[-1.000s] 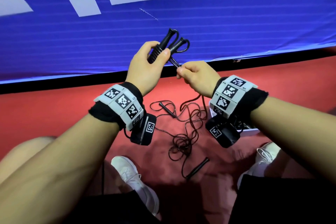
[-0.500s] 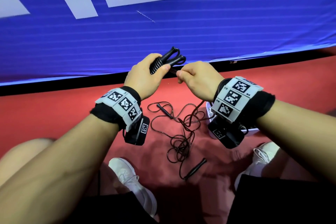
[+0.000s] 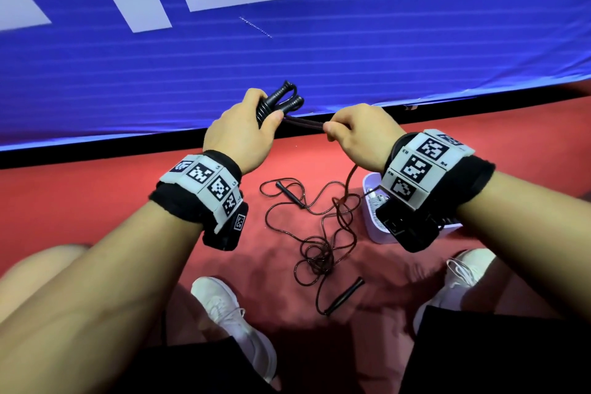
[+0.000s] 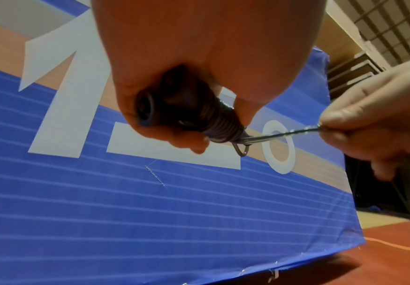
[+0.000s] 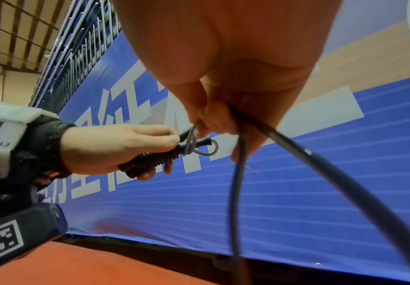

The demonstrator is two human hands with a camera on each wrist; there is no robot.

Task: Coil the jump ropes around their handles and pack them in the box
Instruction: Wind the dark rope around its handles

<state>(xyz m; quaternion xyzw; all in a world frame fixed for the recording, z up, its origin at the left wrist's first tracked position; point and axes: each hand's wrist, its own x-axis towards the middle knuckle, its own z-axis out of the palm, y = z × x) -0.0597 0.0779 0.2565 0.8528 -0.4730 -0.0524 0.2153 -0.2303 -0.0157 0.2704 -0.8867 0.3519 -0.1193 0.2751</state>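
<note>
Above the floor, left hand [image 3: 238, 134] grips handles [image 3: 277, 102] — right hand [image 3: 361, 134] pinches rope [image 3: 303, 122].

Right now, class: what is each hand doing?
Left hand: grips the handles, rope coiled round them.
Right hand: pinches the rope, pulled taut.

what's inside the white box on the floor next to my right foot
Little shows inside the white box: something pale near its left wall. The right wrist's band and camera cover most of the opening, so the rest is hidden.
</note>
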